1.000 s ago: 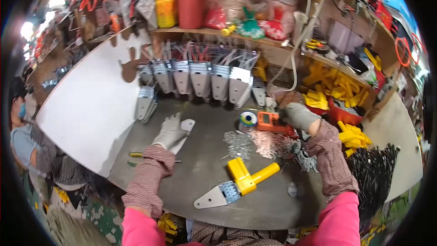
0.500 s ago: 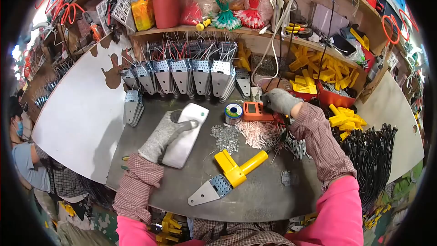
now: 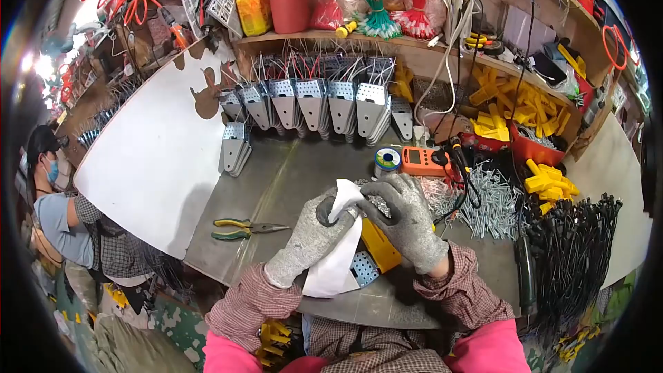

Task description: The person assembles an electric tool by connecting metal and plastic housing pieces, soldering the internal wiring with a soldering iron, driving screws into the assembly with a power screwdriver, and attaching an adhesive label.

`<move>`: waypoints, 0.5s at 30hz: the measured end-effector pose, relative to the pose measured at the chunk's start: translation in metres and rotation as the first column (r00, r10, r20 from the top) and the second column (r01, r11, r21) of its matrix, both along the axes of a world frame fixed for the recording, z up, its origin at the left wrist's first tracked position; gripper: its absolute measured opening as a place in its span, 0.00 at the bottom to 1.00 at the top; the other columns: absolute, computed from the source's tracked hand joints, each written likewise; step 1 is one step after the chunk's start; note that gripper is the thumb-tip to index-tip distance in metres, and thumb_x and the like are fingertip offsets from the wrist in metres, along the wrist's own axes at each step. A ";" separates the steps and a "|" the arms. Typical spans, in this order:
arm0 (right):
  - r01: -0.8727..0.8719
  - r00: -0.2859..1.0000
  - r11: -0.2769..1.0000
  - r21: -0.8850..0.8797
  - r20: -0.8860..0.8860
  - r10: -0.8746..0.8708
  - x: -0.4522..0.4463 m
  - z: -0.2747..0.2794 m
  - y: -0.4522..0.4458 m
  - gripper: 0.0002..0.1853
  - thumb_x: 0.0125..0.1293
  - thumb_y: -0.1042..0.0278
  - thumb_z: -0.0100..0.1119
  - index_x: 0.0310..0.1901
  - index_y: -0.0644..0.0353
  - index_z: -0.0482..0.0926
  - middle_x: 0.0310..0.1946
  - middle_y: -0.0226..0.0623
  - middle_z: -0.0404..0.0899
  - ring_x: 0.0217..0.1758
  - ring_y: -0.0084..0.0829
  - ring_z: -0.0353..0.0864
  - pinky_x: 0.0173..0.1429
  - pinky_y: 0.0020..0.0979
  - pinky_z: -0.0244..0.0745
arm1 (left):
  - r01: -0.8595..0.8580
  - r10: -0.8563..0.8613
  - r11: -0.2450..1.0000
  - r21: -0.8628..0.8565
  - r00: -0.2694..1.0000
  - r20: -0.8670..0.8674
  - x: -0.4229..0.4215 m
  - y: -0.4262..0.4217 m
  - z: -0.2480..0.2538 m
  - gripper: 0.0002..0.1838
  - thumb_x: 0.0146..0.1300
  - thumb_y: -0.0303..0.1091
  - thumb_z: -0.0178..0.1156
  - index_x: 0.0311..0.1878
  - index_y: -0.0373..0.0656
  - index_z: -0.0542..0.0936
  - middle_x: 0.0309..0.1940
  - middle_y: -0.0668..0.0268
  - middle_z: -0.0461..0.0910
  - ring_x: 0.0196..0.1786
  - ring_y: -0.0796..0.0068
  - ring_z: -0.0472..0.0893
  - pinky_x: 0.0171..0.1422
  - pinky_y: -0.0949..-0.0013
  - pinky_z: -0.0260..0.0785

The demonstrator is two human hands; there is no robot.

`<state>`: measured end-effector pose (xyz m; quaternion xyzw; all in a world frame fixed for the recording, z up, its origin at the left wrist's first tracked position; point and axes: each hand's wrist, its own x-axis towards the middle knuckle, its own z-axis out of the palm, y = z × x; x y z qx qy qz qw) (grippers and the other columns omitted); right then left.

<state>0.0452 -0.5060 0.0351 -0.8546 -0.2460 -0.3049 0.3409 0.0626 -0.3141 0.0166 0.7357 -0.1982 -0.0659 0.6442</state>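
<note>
Over the front middle of the table, my left hand (image 3: 314,235), in a grey glove, pinches a white sheet (image 3: 336,262) near its upper end. Close on its right, my gloved right hand (image 3: 407,221) has thumb and fingers at the sheet's top edge, closed on it. Under the sheet and hands lies a yellow plastic part (image 3: 380,245) with a perforated metal plate (image 3: 364,268), both partly hidden. Yellow-handled pliers (image 3: 247,228) rest to the left of my left hand.
Metal brackets with wires (image 3: 312,100) line the back. An orange meter (image 3: 423,161), a solder spool (image 3: 387,159), loose screws (image 3: 492,200) and black cables (image 3: 577,255) are to the right. A co-worker (image 3: 62,217) sits beyond a white board (image 3: 148,159) at left.
My left hand has lifted the sheet and brought it right, over the yellow part. My right hand has left the meter and come to the sheet. The pliers are now uncovered.
</note>
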 end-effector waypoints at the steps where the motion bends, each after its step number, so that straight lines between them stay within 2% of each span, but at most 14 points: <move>1: 0.014 1.000 1.000 -0.021 -0.018 -0.014 0.000 -0.002 0.000 0.12 0.58 0.70 0.70 0.43 0.58 0.81 0.42 0.39 0.80 0.49 0.43 0.78 0.55 0.42 0.72 | -0.011 0.007 0.999 0.048 0.997 0.079 0.000 0.000 -0.002 0.16 0.66 0.29 0.62 0.57 0.37 0.78 0.45 0.63 0.84 0.48 0.76 0.81 0.54 0.71 0.73; 2: 0.027 0.999 0.999 -0.041 -0.035 -0.029 -0.001 -0.005 0.000 0.12 0.58 0.69 0.70 0.43 0.57 0.81 0.43 0.39 0.80 0.49 0.44 0.78 0.57 0.44 0.71 | -0.027 0.011 0.995 0.096 0.987 0.158 0.000 0.001 -0.003 0.16 0.66 0.28 0.61 0.56 0.37 0.78 0.45 0.63 0.84 0.48 0.76 0.81 0.53 0.71 0.74; 6: 0.041 0.997 0.996 -0.079 -0.055 -0.046 0.000 -0.012 -0.001 0.13 0.57 0.68 0.70 0.43 0.58 0.81 0.44 0.40 0.80 0.49 0.44 0.78 0.57 0.44 0.71 | -0.054 0.031 0.990 0.134 0.986 0.164 -0.006 -0.002 -0.006 0.16 0.65 0.26 0.60 0.56 0.36 0.78 0.45 0.62 0.84 0.48 0.75 0.82 0.52 0.70 0.74; 8: -0.041 0.992 0.996 -0.074 -0.118 0.032 0.002 -0.005 -0.009 0.14 0.57 0.68 0.71 0.44 0.59 0.81 0.43 0.41 0.80 0.50 0.46 0.78 0.57 0.43 0.72 | -0.083 0.003 0.968 0.236 0.946 0.323 -0.002 -0.003 -0.007 0.15 0.66 0.28 0.60 0.56 0.38 0.79 0.43 0.64 0.83 0.46 0.79 0.79 0.52 0.72 0.72; 9: -0.021 0.999 1.000 0.010 -0.025 0.022 0.007 -0.004 -0.022 0.15 0.56 0.69 0.71 0.45 0.59 0.80 0.43 0.43 0.80 0.50 0.47 0.78 0.55 0.43 0.73 | -0.001 -0.002 0.997 0.082 0.999 0.038 -0.009 -0.003 -0.004 0.17 0.67 0.28 0.60 0.58 0.38 0.78 0.45 0.66 0.83 0.47 0.82 0.78 0.52 0.73 0.72; 10: 0.106 0.993 0.994 -0.021 0.049 -0.105 0.013 0.004 -0.042 0.18 0.55 0.70 0.71 0.47 0.60 0.79 0.43 0.44 0.79 0.50 0.47 0.78 0.54 0.44 0.73 | 0.041 -0.042 0.999 -0.027 0.999 -0.029 -0.012 -0.001 -0.006 0.18 0.67 0.30 0.61 0.59 0.38 0.78 0.46 0.68 0.83 0.48 0.84 0.77 0.51 0.74 0.72; 11: 0.247 0.964 0.965 -0.087 0.124 -0.236 0.036 -0.001 -0.076 0.18 0.56 0.71 0.70 0.48 0.60 0.78 0.44 0.45 0.79 0.50 0.47 0.77 0.53 0.44 0.73 | 0.060 -0.059 0.998 0.003 0.995 -0.074 -0.017 0.003 -0.007 0.18 0.66 0.28 0.60 0.59 0.37 0.78 0.45 0.67 0.83 0.47 0.82 0.78 0.52 0.73 0.72; 12: 0.417 0.908 0.904 -0.091 0.075 -0.412 0.056 -0.009 -0.112 0.16 0.57 0.75 0.66 0.48 0.59 0.78 0.45 0.45 0.79 0.49 0.48 0.78 0.52 0.44 0.75 | 0.077 -0.073 0.997 0.031 0.990 -0.117 -0.023 0.008 -0.010 0.18 0.65 0.26 0.59 0.59 0.36 0.77 0.43 0.65 0.83 0.46 0.80 0.78 0.52 0.72 0.72; 13: 0.593 0.800 0.760 -0.266 0.094 -0.592 0.065 -0.005 -0.137 0.11 0.65 0.78 0.57 0.49 0.59 0.78 0.46 0.45 0.79 0.50 0.50 0.79 0.53 0.44 0.75 | 0.139 -0.121 0.986 0.092 0.977 -0.174 -0.026 0.013 -0.021 0.19 0.65 0.27 0.59 0.59 0.36 0.77 0.44 0.65 0.83 0.48 0.79 0.78 0.55 0.72 0.72; 14: 0.560 0.798 0.763 -0.323 -0.038 -0.602 0.077 -0.004 -0.164 0.11 0.66 0.76 0.55 0.49 0.60 0.78 0.47 0.47 0.79 0.52 0.52 0.79 0.55 0.46 0.75 | 0.204 -0.166 0.967 0.151 0.959 -0.230 -0.029 0.014 -0.037 0.19 0.65 0.27 0.59 0.59 0.37 0.77 0.45 0.65 0.83 0.50 0.79 0.79 0.57 0.72 0.71; 15: 0.293 0.947 0.925 -0.243 -0.057 -0.315 0.102 -0.018 -0.203 0.13 0.65 0.74 0.58 0.51 0.60 0.78 0.51 0.49 0.79 0.56 0.52 0.78 0.60 0.46 0.74 | 0.188 -0.181 0.982 0.020 0.968 -0.175 -0.035 0.008 -0.053 0.19 0.65 0.28 0.60 0.60 0.40 0.78 0.48 0.64 0.84 0.56 0.77 0.78 0.64 0.71 0.68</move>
